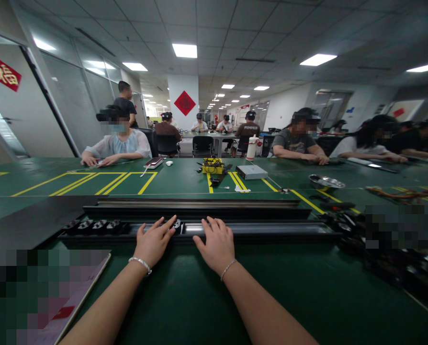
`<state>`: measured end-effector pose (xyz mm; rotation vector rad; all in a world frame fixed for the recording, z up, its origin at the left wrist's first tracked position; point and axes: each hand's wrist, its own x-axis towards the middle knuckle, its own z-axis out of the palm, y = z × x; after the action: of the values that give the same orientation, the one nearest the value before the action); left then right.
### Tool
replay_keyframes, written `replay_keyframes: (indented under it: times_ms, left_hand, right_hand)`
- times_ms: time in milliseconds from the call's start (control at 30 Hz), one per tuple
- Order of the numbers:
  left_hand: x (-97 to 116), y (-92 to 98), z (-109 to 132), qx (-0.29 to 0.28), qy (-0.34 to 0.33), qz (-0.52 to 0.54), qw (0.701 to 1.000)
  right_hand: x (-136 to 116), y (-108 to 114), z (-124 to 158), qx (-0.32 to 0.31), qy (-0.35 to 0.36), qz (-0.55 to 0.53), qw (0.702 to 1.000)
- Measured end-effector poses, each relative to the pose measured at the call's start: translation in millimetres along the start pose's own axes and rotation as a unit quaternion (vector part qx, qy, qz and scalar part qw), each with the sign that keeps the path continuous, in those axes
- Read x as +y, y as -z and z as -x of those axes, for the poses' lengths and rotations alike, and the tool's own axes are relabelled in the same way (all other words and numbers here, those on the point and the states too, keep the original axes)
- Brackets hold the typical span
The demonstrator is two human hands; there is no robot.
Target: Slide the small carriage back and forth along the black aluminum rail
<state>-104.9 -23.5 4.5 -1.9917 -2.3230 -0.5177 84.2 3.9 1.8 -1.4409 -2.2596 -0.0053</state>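
Note:
My left hand (152,242) rests at the near edge of a long black metal rail (257,230) that lies across the green table (214,297). Its fingertips touch a small black part (178,225) sitting in the rail's channel. My right hand (217,242) lies flat next to it, fingers stretched onto the rail, holding nothing. Several more small black parts (95,225) sit in a row in the channel to the left. A second black rail (196,207) lies parallel just behind. Both wrists wear thin bracelets.
A yellow box (213,166), a grey box (252,171), a metal bowl (326,182) and coloured wires (404,194) lie farther back. A pile of black parts (343,223) sits at right. Several people sit at the table's far side and at tables beyond.

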Motion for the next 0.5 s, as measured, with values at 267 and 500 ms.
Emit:
replay_keyframes:
  times_ms: [267, 500]
  left_hand:
    - [-1.3, -1.3, -0.5, -0.002, 0.000, 0.014, 1.000]
    - [0.8, 0.5, 0.0, -0.004, 0.004, 0.008, 1.000]
  right_hand:
    - [0.0, -1.1, -0.3, 0.010, 0.000, -0.006, 1.000]
    - [-0.4, -0.7, -0.2, 0.005, 0.001, 0.002, 1.000]
